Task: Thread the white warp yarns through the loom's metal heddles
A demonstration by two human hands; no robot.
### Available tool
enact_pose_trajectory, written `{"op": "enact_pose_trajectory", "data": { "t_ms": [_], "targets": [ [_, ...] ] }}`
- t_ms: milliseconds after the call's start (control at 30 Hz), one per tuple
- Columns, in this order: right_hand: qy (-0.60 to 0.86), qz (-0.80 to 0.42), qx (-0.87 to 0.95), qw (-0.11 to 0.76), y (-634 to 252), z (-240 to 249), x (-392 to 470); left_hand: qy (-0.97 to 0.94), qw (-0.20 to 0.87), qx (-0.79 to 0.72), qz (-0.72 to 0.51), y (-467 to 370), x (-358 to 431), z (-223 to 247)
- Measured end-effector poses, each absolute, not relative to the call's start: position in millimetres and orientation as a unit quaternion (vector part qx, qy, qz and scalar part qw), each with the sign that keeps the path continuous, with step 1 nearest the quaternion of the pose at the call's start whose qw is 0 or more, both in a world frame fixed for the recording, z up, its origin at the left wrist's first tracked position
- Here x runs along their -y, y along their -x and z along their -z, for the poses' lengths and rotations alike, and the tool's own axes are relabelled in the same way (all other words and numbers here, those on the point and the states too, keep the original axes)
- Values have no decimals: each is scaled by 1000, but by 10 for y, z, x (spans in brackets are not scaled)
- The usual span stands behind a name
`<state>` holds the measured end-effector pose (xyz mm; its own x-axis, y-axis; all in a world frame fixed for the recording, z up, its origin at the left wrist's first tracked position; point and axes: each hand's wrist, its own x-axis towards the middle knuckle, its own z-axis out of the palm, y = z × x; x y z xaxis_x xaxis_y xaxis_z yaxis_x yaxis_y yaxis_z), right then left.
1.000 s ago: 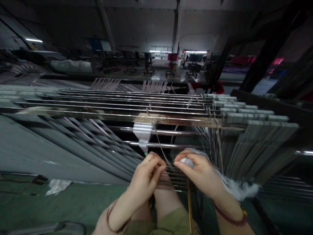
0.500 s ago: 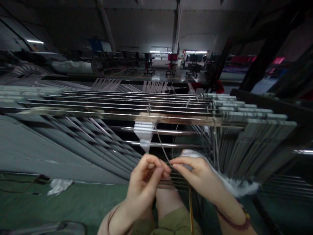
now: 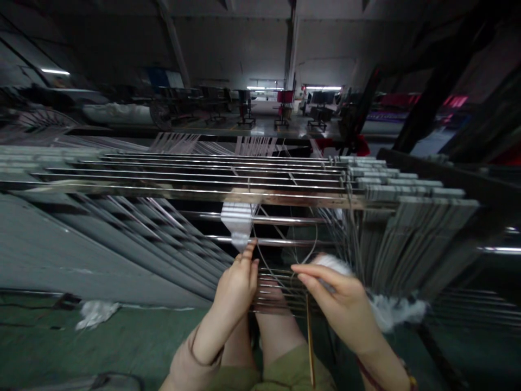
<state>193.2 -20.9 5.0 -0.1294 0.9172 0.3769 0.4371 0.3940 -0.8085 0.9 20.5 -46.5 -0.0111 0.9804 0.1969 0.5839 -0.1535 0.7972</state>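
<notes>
My left hand (image 3: 237, 282) points up with fingers stretched and thumb apart, its fingertips at the lower tip of a white bundle of threads (image 3: 236, 217). Whether it touches the bundle is unclear. My right hand (image 3: 344, 298) pinches a thin pale yarn (image 3: 316, 239) between thumb and index finger. That yarn bows up in a loop near the metal bars. Another strand (image 3: 264, 255) runs down from the bars between both hands. Behind the right hand lies a tuft of white yarn (image 3: 334, 264). A thin golden-brown rod (image 3: 310, 342) stands below the right fingertips.
Long metal bars (image 3: 203, 174) of a loom frame cross in front of me. Dense grey heddles (image 3: 407, 244) hang at right; grey threads (image 3: 122, 244) slant at left. White waste yarn (image 3: 96, 313) lies on the green floor (image 3: 52, 353).
My left hand has moved up and away from the right hand, its fingers straightening toward the white bundle. The right hand has shifted slightly right, and a yarn loop now bows beside it.
</notes>
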Motion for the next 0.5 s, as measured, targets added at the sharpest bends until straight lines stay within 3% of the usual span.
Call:
{"op": "enact_pose_trajectory", "data": {
  "t_ms": [133, 267, 433, 500],
  "targets": [
    [494, -283, 711, 413, -1898, -38, 199, -634, 234, -636, -373, -50, -352, 452],
    [501, -285, 715, 397, -1911, -37, 198, -655, 303, -567, -396, -101, -446, 388],
    [490, -319, 731, 351, -1832, -85, 122, -671, 271, -484, -492, -31, 18, 175],
    [463, -349, 749, 322, -1745, -130, 50, -727, 280, -429, -458, -12, 268, 124]
  ]
}}
